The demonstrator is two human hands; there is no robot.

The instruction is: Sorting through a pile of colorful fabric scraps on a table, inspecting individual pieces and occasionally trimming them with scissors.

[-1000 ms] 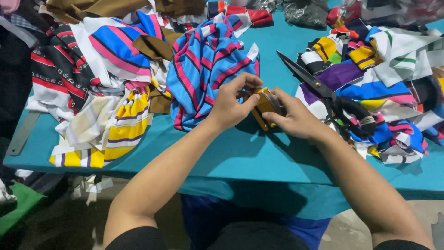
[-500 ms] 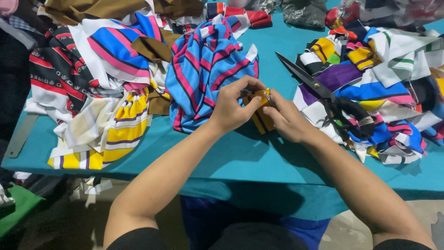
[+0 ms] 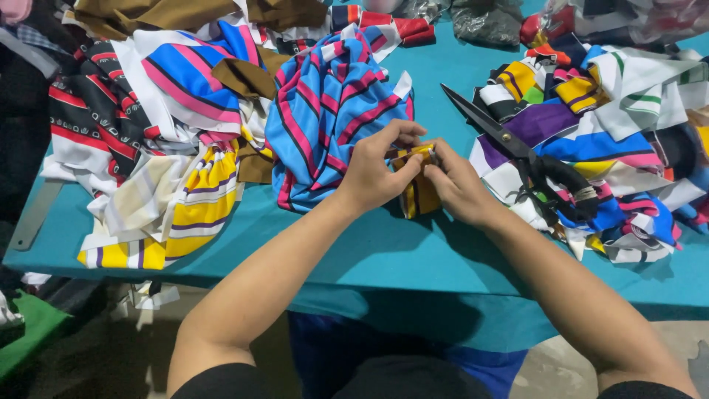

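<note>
Both hands meet over the teal table (image 3: 413, 251) near its middle. My left hand (image 3: 377, 171) and my right hand (image 3: 459, 185) pinch a small folded piece of yellow cloth with dark stripes (image 3: 415, 185) between their fingertips, held just above the tabletop. A blue cloth with pink stripes (image 3: 325, 118) lies bunched right behind my left hand. Large black scissors (image 3: 517, 151) rest shut on the pile of cloth to the right of my right hand, blades pointing to the far left.
A heap of striped cloth pieces (image 3: 148, 148) covers the left of the table, with a yellow striped piece (image 3: 192, 214) hanging near the front edge. Another mixed pile of scraps (image 3: 613, 125) fills the right. Brown cloth (image 3: 185, 15) and dark bags (image 3: 487, 22) lie at the back.
Both hands with the yellow striped piece have shifted slightly left and toward the blue cloth; the fingers have worked the small piece into a tighter fold.
</note>
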